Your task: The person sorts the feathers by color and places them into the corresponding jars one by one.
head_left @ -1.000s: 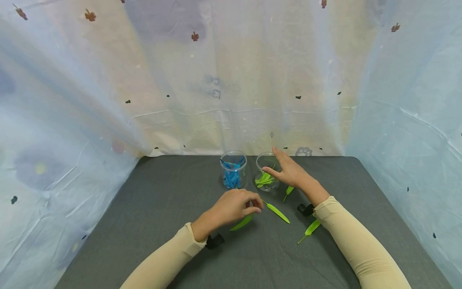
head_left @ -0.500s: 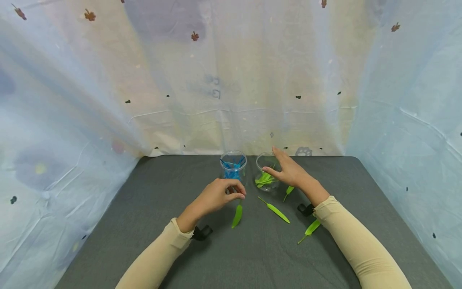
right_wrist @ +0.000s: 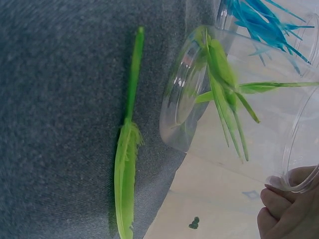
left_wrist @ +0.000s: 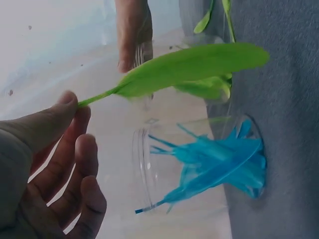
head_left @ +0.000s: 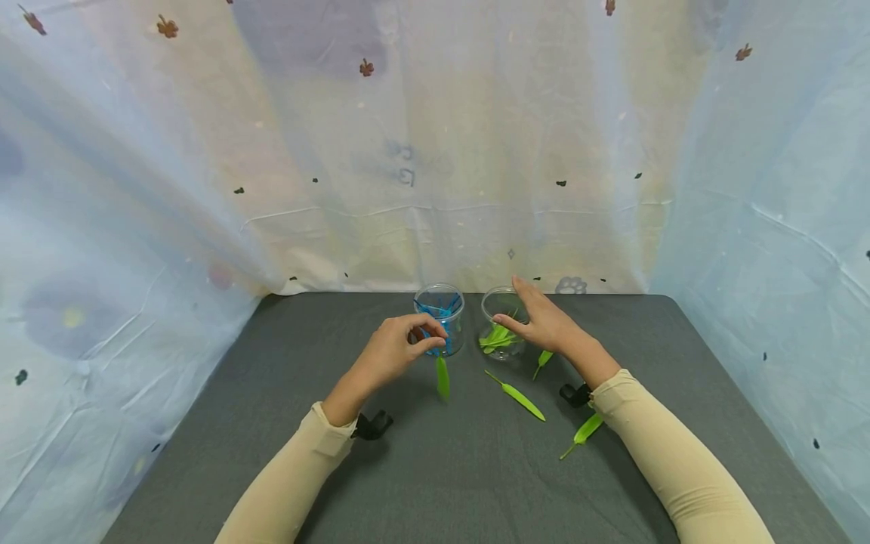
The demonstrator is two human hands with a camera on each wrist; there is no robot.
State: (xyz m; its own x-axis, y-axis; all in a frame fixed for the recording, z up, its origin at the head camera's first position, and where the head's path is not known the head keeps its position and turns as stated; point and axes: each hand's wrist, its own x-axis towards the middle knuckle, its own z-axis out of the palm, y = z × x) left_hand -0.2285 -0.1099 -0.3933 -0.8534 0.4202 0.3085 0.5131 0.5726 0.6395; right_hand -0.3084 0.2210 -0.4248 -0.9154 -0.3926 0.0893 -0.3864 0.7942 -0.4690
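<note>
Between thumb and index finger, my left hand [head_left: 390,351] pinches a green feather [left_wrist: 194,67] by its quill. In the head view the feather's vane hangs down in front of the left clear jar [head_left: 461,321], which contains several blue feathers [left_wrist: 214,162]. My right hand [head_left: 549,323] holds the right clear jar [head_left: 484,306] near its rim, thumb in front and fingers at the far right side. Several green feathers [right_wrist: 224,74] lie inside that jar. The right wrist view catches only part of this hand, fingers at the rim.
One loose green feather [head_left: 523,400] lies in front of the right jar. Another feather [head_left: 544,361] lies under my right wrist, and a third feather [head_left: 586,431] beside the right sleeve. A patterned curtain [head_left: 448,151] rises behind the dark cloth-covered table [head_left: 462,491].
My left hand has moved left and farther from me, lifting the green feather to the front of the blue-feather jar. The right hand stays on its jar.
</note>
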